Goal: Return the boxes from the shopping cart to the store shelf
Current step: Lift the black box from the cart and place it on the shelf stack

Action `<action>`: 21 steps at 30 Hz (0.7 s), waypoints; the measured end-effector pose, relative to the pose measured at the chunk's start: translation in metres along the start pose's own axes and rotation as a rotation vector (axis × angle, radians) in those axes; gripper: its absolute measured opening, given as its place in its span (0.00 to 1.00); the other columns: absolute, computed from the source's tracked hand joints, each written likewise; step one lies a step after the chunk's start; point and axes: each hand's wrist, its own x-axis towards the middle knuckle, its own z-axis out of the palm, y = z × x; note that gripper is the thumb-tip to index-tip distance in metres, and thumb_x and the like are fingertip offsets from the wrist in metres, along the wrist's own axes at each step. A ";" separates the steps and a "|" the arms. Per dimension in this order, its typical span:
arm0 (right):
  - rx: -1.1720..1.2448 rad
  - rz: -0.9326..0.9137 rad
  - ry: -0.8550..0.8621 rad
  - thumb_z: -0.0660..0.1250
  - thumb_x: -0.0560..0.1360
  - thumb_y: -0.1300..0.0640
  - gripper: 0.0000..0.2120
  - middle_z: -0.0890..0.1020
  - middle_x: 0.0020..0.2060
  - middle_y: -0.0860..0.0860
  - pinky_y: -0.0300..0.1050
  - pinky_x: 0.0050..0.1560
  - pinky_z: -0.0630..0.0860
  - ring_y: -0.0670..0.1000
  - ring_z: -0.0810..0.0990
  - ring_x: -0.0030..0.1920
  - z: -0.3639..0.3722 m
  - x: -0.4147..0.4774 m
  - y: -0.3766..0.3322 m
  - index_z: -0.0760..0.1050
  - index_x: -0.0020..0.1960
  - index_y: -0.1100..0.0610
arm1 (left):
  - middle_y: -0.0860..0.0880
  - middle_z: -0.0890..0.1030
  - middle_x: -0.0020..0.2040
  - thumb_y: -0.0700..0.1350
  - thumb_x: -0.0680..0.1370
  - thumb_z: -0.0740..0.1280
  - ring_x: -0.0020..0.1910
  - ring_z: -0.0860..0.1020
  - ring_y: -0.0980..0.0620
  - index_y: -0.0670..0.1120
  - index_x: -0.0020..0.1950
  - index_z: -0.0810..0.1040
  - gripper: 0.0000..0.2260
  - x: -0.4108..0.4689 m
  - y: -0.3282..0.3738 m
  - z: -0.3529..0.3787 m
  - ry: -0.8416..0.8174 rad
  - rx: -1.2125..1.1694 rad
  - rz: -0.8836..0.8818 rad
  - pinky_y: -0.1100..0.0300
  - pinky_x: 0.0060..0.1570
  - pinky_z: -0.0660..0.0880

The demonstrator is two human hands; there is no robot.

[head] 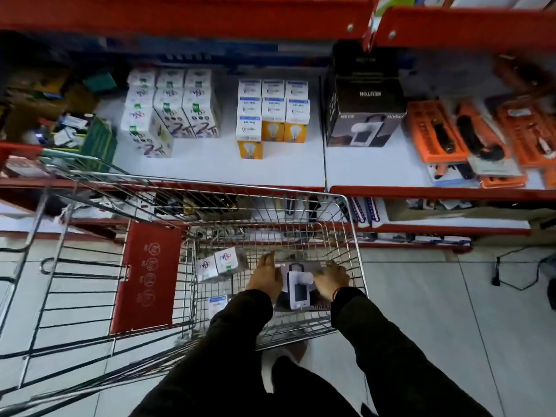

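Observation:
A dark lantern box (298, 288) lies flat in the wire shopping cart (356, 236). My left hand (266, 276) grips its left side and my right hand (331, 279) grips its right side. Two small white boxes (221, 264) lie to the left in the cart, and another small white box (217, 305) shows under my left sleeve. On the white store shelf (210, 165) behind the cart stand rows of white boxes (171, 106), bulb boxes (272, 111) and matching dark lantern boxes (364, 109).
A red child-seat flap (147, 275) hangs at the cart's left. Orange tool packs (469, 136) fill the shelf's right part. A red upper shelf (210, 16) overhangs above. Lower shelves with goods sit behind the cart. A black cable (511, 272) lies on the tiled floor at right.

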 end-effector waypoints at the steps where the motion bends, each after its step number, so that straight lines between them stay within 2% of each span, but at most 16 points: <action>1: -0.022 0.006 -0.034 0.58 0.79 0.49 0.22 0.75 0.66 0.59 0.47 0.60 0.70 0.60 0.74 0.65 0.003 0.003 0.002 0.72 0.67 0.61 | 0.41 0.58 0.78 0.42 0.83 0.55 0.73 0.67 0.40 0.41 0.79 0.54 0.24 0.007 -0.006 0.008 -0.040 -0.023 -0.072 0.52 0.70 0.68; 3: 0.001 -0.003 -0.086 0.56 0.81 0.51 0.18 0.80 0.60 0.58 0.43 0.51 0.71 0.59 0.79 0.59 0.013 0.009 0.007 0.75 0.62 0.61 | 0.38 0.61 0.77 0.41 0.83 0.55 0.73 0.66 0.40 0.38 0.79 0.54 0.25 0.021 -0.017 0.024 -0.101 -0.038 -0.177 0.53 0.72 0.66; 4: 0.016 0.019 -0.096 0.56 0.82 0.52 0.17 0.80 0.60 0.59 0.43 0.51 0.72 0.59 0.79 0.58 0.018 0.013 0.010 0.75 0.62 0.61 | 0.37 0.65 0.75 0.40 0.83 0.55 0.71 0.68 0.39 0.37 0.78 0.56 0.24 0.026 -0.022 0.030 -0.114 -0.049 -0.222 0.52 0.70 0.67; 7: 0.086 0.047 -0.101 0.57 0.80 0.56 0.16 0.78 0.61 0.62 0.48 0.57 0.76 0.60 0.79 0.58 0.039 0.029 0.020 0.73 0.64 0.63 | 0.36 0.73 0.70 0.43 0.83 0.56 0.67 0.73 0.38 0.39 0.76 0.61 0.21 0.036 -0.030 0.042 -0.167 -0.035 -0.310 0.50 0.64 0.71; 9: 0.119 0.046 -0.084 0.59 0.79 0.60 0.14 0.78 0.61 0.63 0.47 0.57 0.76 0.60 0.79 0.58 0.045 0.035 0.025 0.75 0.61 0.64 | 0.37 0.74 0.68 0.43 0.83 0.55 0.66 0.74 0.38 0.40 0.73 0.65 0.19 0.041 -0.034 0.049 -0.188 -0.045 -0.314 0.50 0.62 0.71; 13: 0.290 0.111 -0.056 0.61 0.79 0.63 0.12 0.80 0.54 0.59 0.41 0.49 0.72 0.58 0.80 0.57 0.032 0.025 0.023 0.75 0.60 0.67 | 0.36 0.79 0.63 0.41 0.82 0.57 0.61 0.77 0.38 0.38 0.65 0.74 0.14 0.042 -0.037 0.052 -0.043 -0.085 -0.293 0.49 0.59 0.72; 17: 0.413 0.095 -0.047 0.66 0.75 0.61 0.12 0.83 0.53 0.57 0.41 0.43 0.74 0.56 0.82 0.53 0.020 0.016 0.021 0.76 0.57 0.63 | 0.37 0.81 0.59 0.40 0.81 0.59 0.59 0.79 0.38 0.36 0.62 0.76 0.13 0.026 -0.030 0.036 0.082 -0.187 -0.248 0.50 0.57 0.76; 19: 0.463 0.065 -0.008 0.66 0.76 0.62 0.09 0.82 0.53 0.54 0.41 0.46 0.72 0.54 0.80 0.53 0.009 0.005 0.015 0.75 0.55 0.62 | 0.40 0.82 0.59 0.45 0.81 0.60 0.57 0.81 0.40 0.40 0.62 0.76 0.13 0.018 -0.027 0.026 0.143 -0.275 -0.229 0.47 0.57 0.78; 21: 0.499 0.029 0.054 0.65 0.77 0.63 0.10 0.80 0.53 0.54 0.41 0.50 0.70 0.53 0.79 0.54 -0.006 -0.009 0.006 0.74 0.58 0.62 | 0.42 0.82 0.59 0.48 0.81 0.60 0.55 0.82 0.42 0.42 0.63 0.75 0.14 0.010 -0.023 0.016 0.187 -0.299 -0.194 0.48 0.55 0.80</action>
